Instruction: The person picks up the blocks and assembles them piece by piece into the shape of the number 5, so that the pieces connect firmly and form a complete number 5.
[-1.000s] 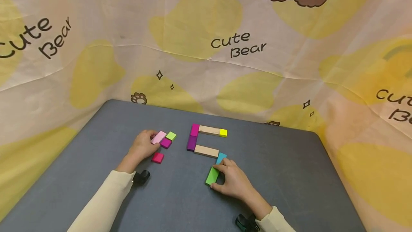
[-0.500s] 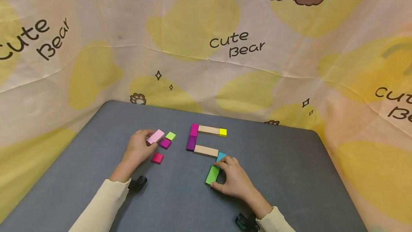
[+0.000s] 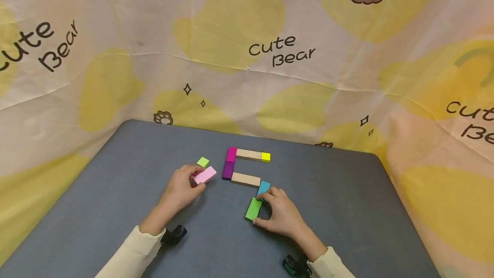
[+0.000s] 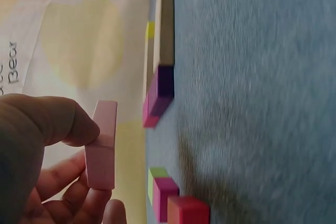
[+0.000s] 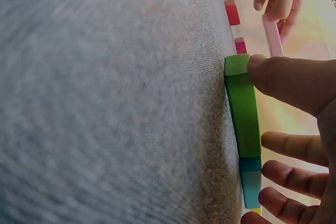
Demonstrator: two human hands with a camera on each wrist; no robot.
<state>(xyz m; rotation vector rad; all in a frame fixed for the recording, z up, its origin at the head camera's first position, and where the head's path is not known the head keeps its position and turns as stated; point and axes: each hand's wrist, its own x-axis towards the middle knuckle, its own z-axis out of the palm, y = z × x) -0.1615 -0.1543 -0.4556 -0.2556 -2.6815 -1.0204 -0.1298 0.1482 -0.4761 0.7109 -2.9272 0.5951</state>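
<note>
My left hand [image 3: 180, 190] pinches a pale pink block [image 3: 205, 175] between thumb and fingers, and the left wrist view shows that block [image 4: 101, 156] held above the table. My right hand [image 3: 282, 214] has its thumb at the near end of a green block [image 3: 253, 208] and its fingers at the far end. That green block [image 5: 244, 114] lies flat, end to end with a blue block [image 3: 264, 187]. Behind the left hand are a lime block [image 3: 203, 162], a small magenta block [image 4: 166, 198] and a red block [image 4: 189, 210]; the head view hides the red one.
Blue joins a chain of flat blocks on the grey table [image 3: 328, 196]: a wooden block [image 3: 245, 179], a purple one [image 3: 228, 170], a magenta-pink one [image 3: 231, 154], another wooden one [image 3: 248, 154] and a yellow one [image 3: 266, 157]. A printed cloth [image 3: 216, 29] surrounds the table.
The left hand has drawn the pink block away from the lime and magenta blocks, first leftward, then across to the right, raised. The right hand stays at the green block.
</note>
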